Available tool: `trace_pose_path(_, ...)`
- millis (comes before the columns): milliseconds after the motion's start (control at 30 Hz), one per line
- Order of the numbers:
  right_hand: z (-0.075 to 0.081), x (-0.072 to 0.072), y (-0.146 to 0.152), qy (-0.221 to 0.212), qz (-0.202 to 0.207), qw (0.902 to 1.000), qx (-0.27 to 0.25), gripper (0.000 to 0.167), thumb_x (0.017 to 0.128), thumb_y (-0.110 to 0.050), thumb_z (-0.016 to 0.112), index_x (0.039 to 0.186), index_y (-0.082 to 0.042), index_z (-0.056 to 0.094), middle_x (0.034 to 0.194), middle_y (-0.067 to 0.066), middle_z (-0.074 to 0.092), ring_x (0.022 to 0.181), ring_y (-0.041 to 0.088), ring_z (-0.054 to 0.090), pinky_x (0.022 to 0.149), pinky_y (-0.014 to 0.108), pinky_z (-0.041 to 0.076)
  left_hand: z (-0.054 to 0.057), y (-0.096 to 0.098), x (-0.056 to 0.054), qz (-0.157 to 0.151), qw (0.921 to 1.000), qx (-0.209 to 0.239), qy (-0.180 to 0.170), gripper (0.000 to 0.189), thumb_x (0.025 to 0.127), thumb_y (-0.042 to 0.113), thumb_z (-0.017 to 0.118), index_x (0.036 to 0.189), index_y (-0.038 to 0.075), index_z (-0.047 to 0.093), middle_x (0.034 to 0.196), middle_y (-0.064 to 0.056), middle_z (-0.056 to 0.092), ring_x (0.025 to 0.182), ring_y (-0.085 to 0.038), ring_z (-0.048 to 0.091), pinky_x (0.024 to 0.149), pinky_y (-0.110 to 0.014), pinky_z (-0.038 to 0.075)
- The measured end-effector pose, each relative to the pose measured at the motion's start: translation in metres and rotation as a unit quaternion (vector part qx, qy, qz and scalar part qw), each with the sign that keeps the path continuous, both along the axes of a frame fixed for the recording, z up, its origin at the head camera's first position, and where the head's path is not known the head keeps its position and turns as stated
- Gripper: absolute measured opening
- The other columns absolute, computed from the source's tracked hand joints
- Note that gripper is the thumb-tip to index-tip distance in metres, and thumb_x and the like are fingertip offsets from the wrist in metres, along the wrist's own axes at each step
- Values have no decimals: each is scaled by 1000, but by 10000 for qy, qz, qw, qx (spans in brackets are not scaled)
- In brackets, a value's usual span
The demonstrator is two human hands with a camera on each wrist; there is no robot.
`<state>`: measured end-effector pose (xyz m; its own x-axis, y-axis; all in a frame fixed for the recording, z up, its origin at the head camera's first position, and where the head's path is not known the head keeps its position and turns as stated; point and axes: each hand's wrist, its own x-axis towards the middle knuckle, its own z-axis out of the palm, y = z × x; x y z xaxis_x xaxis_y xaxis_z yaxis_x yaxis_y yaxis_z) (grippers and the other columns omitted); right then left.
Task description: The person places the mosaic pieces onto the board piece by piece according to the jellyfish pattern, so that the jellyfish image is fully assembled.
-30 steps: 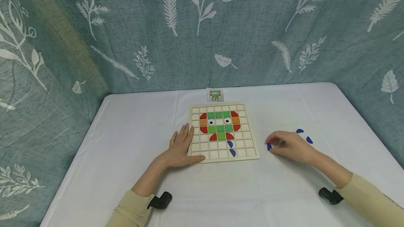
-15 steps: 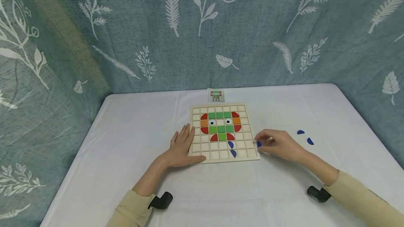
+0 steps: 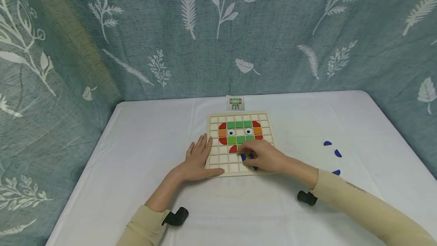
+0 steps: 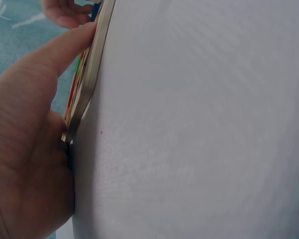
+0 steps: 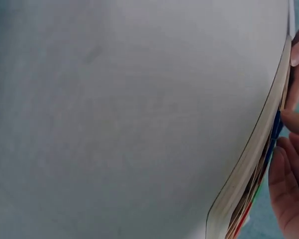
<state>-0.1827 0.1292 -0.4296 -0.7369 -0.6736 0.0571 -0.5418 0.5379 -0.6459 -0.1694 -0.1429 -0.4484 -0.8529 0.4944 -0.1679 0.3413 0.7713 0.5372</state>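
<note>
A wooden grid board [image 3: 223, 159] lies on the table, bearing a pattern of red, green and orange pieces and two eye tiles [image 3: 231, 133]. My left hand [image 3: 196, 160] rests at its left side, fingers straight, thumb along the front edge. Over the board's lower middle, my right hand [image 3: 264, 155] pinches a blue half-round piece [image 3: 243, 157] between thumb and fingers, close over the grid. Another blue piece [image 3: 255, 168] shows partly from under this hand. In the right wrist view, the right hand [image 5: 291, 174] is at the board's edge, with blue between its fingertips.
A small pattern card [image 3: 235, 103] lies behind the board. To the right are loose blue half-round pieces [image 3: 327, 143], one of them partly covered by the right sleeve [image 3: 358, 196]. A leaf-patterned cloth [image 3: 191, 67] hangs behind the white table [image 3: 153, 124].
My right hand has moved left from the table onto the board with the blue piece. A third loose blue piece now shows by the sleeve. The left hand stays in place.
</note>
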Motion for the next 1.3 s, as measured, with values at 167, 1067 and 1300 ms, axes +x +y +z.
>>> trace_pose_path(167, -2, 0, 0, 35, 48, 10000, -15, 30, 87, -16, 76, 114, -10, 67, 101, -4, 66, 87, 10, 59, 75, 27, 50, -2, 0, -1, 10, 10000, -9, 9, 109, 85, 56, 66, 155, 0, 4, 161, -18, -7, 148, -28, -11, 114, -53, -6)
trace_pose_path(1067, -2, -2, 3, -47, -333, 9990, -290, 18, 88, -18, 75, 104, -12, 70, 86, -9, 61, 74, 7, 53, 64, 25, 47, -1, 2, -1, 32, 10000, -21, 6, 110, 84, 55, 67, 155, 0, 4, 162, -18, -6, 148, -29, -10, 114, -53, -4)
trace_pose_path(1300, 5, -4, 66, 526, -1223, 9909, -212, 12, 89, -13, 73, 100, -9, 70, 95, -1, 66, 83, 15, 59, 68, 30, 52, 0, 3, 0, 62, 10000, -26, -44, 110, 83, 55, 68, 155, -2, 6, 161, -19, -6, 148, -29, -10, 115, -53, -5)
